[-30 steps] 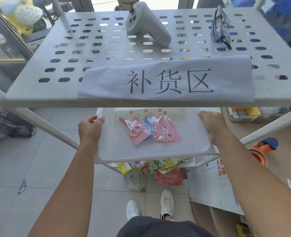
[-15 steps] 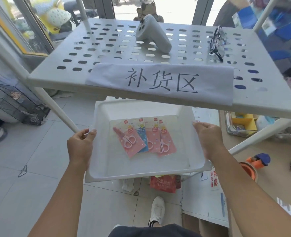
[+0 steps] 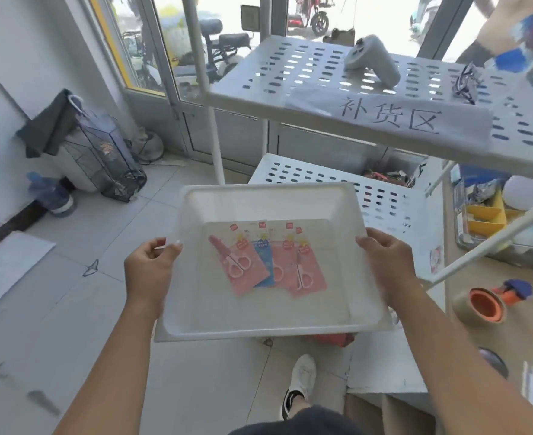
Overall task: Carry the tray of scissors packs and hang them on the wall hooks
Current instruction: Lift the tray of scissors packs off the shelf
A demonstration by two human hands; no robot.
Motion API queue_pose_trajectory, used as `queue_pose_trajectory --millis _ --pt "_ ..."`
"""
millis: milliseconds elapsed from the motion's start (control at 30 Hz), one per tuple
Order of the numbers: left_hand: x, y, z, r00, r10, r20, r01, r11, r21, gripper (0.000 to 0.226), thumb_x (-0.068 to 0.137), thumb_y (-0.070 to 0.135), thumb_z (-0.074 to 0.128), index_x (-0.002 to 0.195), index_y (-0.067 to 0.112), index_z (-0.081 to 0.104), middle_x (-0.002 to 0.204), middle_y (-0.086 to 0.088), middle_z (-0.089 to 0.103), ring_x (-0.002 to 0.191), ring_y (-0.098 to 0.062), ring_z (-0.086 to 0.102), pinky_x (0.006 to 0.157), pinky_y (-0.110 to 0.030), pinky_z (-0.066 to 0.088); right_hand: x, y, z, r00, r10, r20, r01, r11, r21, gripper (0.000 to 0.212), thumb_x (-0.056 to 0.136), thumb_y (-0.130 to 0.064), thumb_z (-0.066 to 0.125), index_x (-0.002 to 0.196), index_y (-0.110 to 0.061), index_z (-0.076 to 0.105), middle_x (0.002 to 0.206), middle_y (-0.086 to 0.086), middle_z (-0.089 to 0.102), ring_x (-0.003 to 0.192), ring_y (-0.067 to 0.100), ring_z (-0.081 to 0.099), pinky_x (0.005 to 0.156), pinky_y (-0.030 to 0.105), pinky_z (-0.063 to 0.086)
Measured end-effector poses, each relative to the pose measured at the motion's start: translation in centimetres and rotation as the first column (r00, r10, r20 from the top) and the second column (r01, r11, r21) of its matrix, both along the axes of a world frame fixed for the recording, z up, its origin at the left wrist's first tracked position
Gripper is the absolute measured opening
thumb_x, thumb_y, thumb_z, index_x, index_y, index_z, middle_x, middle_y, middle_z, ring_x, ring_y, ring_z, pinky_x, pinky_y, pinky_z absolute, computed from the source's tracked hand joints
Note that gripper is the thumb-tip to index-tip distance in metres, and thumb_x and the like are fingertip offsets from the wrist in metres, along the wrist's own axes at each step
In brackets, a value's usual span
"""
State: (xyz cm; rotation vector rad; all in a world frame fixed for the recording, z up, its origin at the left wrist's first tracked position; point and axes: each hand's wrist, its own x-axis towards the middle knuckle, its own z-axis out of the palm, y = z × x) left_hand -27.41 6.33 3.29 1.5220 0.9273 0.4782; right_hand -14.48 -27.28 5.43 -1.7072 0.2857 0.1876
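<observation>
A translucent white tray (image 3: 268, 321) is held level in front of me, clear of the rack. My left hand (image 3: 149, 268) grips its left rim and my right hand (image 3: 384, 262) grips its right rim. Several scissors packs (image 3: 266, 262) lie fanned on the tray floor: pink ones with pink-handled scissors and a blue one partly covered between them. No wall hooks are in view.
A white perforated rack (image 3: 290, 67) with a paper sign stands ahead on the right; a grey controller (image 3: 372, 59) and glasses (image 3: 464, 83) lie on it. A tape dispenser (image 3: 484, 304) sits on the table at right. Bags (image 3: 102, 152) lean against the left wall. Tiled floor spreads to the left.
The tray has come out from under the rack's top shelf and toward me. My view has swung left, so the rack now sits at the upper right.
</observation>
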Motion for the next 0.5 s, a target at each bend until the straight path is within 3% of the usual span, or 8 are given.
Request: queue_pose_trajectory --millis 167,267,400,500 --pt "-8.4 2.6 0.3 0.995 0.099 0.004 -0.099 0.995 -0.022 0.037 0.085 0.024 0.078 0.117 0.008 0.068 0.098 -0.008 0.073 0.089 -0.027 0.067 0.09 -0.047 0.056 -5.2 3.7 0.8 0.996 0.079 -0.043 -0.076 0.994 0.076 0.016 0.095 -0.014 0.066 0.096 -0.027 0.074 0.092 -0.009 0.074 0.082 0.016 0.069 0.067 0.03 0.053" --pt "-13.7 4.5 0.4 0.978 0.207 0.007 -0.206 0.977 -0.048 0.03 0.085 0.02 0.078 0.112 0.01 0.069 0.093 -0.004 0.073 0.089 -0.027 0.067 0.091 -0.047 0.055 -7.2 7.3 0.9 0.983 0.173 -0.055 -0.169 0.983 0.077 0.02 0.096 -0.012 0.064 0.093 -0.029 0.075 0.092 -0.006 0.076 0.083 0.018 0.07 0.069 0.031 0.053" --pt "-20.8 7.1 0.7 0.926 0.379 -0.003 -0.378 0.924 -0.053 0.03 0.085 0.016 0.078 0.114 0.01 0.07 0.094 -0.006 0.073 0.089 -0.025 0.066 0.093 -0.046 0.055 -9.6 13.4 0.8 0.94 0.335 -0.069 -0.332 0.942 0.057 0.02 0.094 -0.014 0.065 0.106 -0.023 0.078 0.097 0.0 0.078 0.092 0.027 0.072 0.084 0.039 0.056" --pt "-26.2 8.7 0.9 0.856 0.516 0.005 -0.516 0.856 -0.033 0.038 0.084 0.017 0.079 0.12 0.007 0.07 0.106 -0.014 0.075 0.093 -0.025 0.068 0.097 -0.048 0.055 -11.6 18.8 1.0 0.885 0.463 -0.047 -0.459 0.885 0.073 0.022 0.095 -0.012 0.064 0.11 -0.02 0.077 0.094 -0.004 0.075 0.092 0.024 0.069 0.083 0.033 0.052"
